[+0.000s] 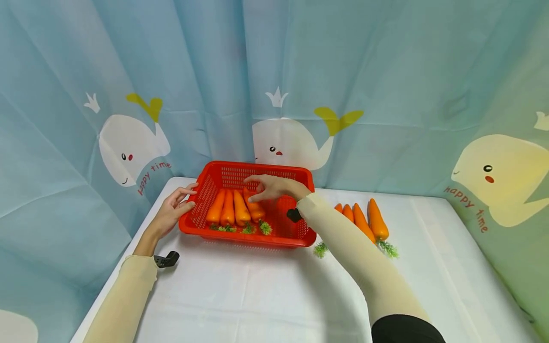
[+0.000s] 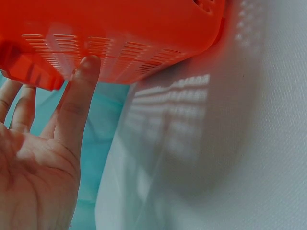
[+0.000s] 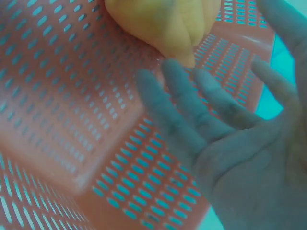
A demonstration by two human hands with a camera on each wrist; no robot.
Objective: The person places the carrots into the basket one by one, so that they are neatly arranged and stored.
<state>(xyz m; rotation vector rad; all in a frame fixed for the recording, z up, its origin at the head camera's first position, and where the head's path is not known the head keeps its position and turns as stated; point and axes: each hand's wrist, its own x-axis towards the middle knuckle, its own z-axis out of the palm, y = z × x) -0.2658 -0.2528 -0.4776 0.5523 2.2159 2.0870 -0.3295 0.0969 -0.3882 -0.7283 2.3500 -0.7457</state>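
Observation:
A red plastic basket [image 1: 246,240] with slotted walls stands on the white table. Several orange carrots [image 1: 227,209] with green tops lie side by side in its left half. My left hand [image 1: 169,212] is at the basket's left end, fingers by the rim; in the left wrist view its fairly straight fingers [image 2: 79,96] reach up to the slotted wall. Over the basket's inside hovers my right hand [image 1: 274,186], beside the rightmost carrot [image 1: 256,212]. Nothing is held in it; the right wrist view shows its fingers [image 3: 192,110] spread and loosely bent, with carrots [image 3: 158,24] beyond the fingertips.
Right of the basket, more carrots [image 1: 378,221] lie on the white table [image 1: 257,295], partly hidden by my right forearm. A light blue curtain [image 1: 223,71] printed with whales hangs behind and along the sides.

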